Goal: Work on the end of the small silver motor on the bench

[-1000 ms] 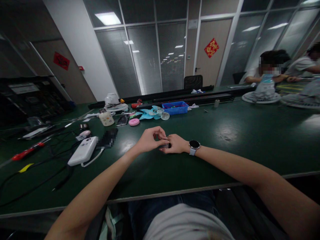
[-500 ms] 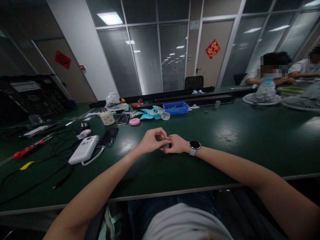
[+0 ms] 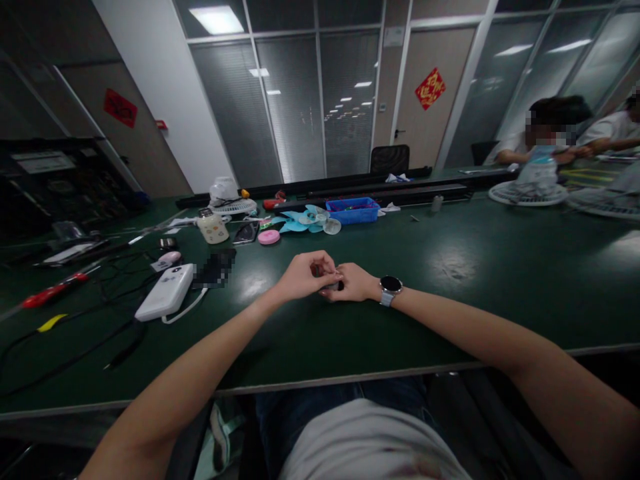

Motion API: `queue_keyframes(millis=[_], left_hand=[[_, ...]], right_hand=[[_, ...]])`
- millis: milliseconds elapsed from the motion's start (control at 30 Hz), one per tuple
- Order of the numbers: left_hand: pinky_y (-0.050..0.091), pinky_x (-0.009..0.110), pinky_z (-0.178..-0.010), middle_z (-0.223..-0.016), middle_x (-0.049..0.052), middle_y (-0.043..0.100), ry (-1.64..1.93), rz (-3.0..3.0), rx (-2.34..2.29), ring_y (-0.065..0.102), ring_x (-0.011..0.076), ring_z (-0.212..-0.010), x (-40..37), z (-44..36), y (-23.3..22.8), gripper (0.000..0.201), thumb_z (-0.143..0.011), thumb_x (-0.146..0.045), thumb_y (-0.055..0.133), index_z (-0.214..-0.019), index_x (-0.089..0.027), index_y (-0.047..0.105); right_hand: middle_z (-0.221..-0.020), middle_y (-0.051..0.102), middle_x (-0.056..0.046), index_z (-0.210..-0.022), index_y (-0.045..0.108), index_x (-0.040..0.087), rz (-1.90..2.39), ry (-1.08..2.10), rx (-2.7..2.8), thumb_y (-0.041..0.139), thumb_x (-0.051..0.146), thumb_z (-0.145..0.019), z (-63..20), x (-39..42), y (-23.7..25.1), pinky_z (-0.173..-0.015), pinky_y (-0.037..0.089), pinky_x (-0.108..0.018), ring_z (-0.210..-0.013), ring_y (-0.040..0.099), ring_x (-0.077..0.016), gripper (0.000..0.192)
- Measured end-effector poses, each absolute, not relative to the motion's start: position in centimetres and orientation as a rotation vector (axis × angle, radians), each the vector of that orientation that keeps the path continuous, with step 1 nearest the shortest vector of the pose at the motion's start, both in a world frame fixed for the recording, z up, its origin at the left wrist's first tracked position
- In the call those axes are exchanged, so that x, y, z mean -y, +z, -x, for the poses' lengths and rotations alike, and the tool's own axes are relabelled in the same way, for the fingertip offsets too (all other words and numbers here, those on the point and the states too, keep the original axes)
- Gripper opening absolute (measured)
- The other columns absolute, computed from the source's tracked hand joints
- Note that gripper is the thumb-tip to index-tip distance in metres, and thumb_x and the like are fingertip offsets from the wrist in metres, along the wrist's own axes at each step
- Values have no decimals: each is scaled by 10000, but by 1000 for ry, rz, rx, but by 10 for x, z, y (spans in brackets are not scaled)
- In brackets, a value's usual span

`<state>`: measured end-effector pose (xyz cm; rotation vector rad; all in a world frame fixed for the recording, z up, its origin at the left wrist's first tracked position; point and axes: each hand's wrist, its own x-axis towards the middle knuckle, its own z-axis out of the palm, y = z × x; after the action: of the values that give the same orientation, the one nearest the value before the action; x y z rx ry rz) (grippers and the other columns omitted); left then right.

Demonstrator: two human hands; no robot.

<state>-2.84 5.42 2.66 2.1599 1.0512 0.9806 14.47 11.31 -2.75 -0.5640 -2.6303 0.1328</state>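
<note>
Close together over the green table (image 3: 400, 340), my two hands meet around a small greyish, dark-ended object (image 3: 334, 287), mostly covered by fingers. My left hand (image 3: 309, 275) has thumb and forefinger pinched at its upper side. My right hand (image 3: 353, 282), with a watch (image 3: 391, 287) on the wrist, is curled around it from the right. What kind of object it is, I cannot make out.
Beyond my hands lie light-blue fan blades (image 3: 303, 219), a pink round lid (image 3: 269, 237) and a blue basket (image 3: 353, 211). A white power bank (image 3: 167, 292), cables and a red-handled tool (image 3: 55, 291) are at left. Fan parts (image 3: 530, 190) stand near a person at far right.
My left fingertips have shifted slightly on the small object. Both hands stay together in nearly the same place; the whole view has tilted a little.
</note>
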Motion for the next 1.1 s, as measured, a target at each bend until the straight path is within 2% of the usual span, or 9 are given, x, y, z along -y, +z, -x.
queue_keyframes(millis=[500,1100], left_hand=[[465,216,-575,-730,9,671,981,-2165,-1025,612,117,-627,-55,30,26,196,-758,-275,741,-808,-141,606],[412,223,-597,-714,-18,652,995,-2360,-1073,570,112,-632,-50,28,26,101,-801,-252,684,-809,-167,629]], right_hand=[[-587,536,-5,-642,596,153,563,134,2630,560,502,-867,-145,-112,-25,-545,257,-244,-534,438,-113,417],[-637,572,-22,-673,611,145,569,131,2644,558,487,-867,-146,-113,-27,-562,264,-249,-593,489,-130,397]])
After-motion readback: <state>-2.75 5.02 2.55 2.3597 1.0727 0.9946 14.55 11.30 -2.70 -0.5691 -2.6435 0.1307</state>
